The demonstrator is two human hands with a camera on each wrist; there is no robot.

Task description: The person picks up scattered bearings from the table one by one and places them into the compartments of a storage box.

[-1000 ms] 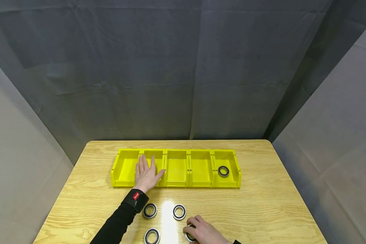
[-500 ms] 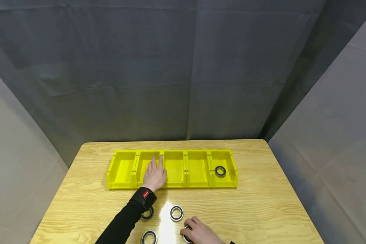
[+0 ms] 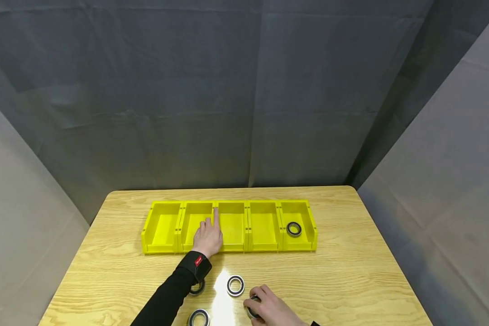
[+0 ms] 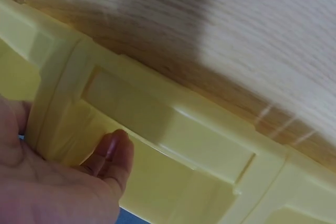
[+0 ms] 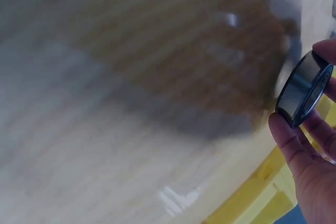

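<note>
My left hand (image 3: 208,240) is over the row of yellow bins (image 3: 159,248), its index finger straight along the divider between the second and third bins. In the left wrist view other fingers (image 4: 116,156) curl loosely inside one bin, with nothing seen between them; part of the hand shows beyond the divider. Near the front of the table my right hand (image 3: 276,309) pinches a bearing (image 3: 250,312) by its rim. The right wrist view shows that bearing (image 5: 298,95) tilted between thumb and fingers. Another bearing (image 3: 288,229) lies in the rightmost bin.
On the wooden table (image 3: 330,280) lie three more bearings: one (image 3: 230,286) left of my right hand, one (image 3: 192,319) at the bottom edge, and one (image 3: 196,293) partly hidden by my left sleeve. Grey cloth (image 3: 187,113) hangs behind the table, with pale panels at both sides.
The left hand has shifted slightly right. Its spread fingers have folded until only the index stays straight. The right hand keeps its grip on the bearing, turning it a little.
</note>
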